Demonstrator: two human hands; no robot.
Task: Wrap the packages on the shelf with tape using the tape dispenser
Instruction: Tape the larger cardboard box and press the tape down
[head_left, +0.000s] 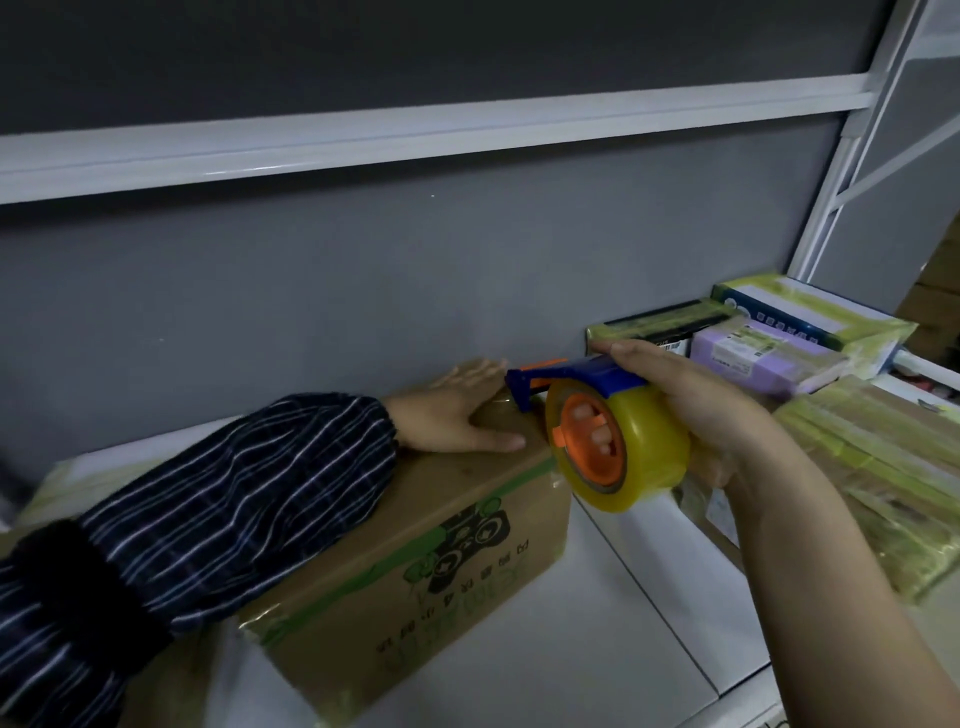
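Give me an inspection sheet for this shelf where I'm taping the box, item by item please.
Surface: white shelf, carrying the box and the packages.
Job's things: cardboard box lies on the shelf, glossy tape along its edges; tape dispenser with a yellowish roll, its blue nose at the box's top.
Clutter: taped packages stacked at the right; small boxes behind them.
Grippers: left hand presses flat on the box top; right hand grips the tape dispenser, fingers through its orange hub.
Cables: nothing seen.
Surroundings: grey back wall; white rail above.
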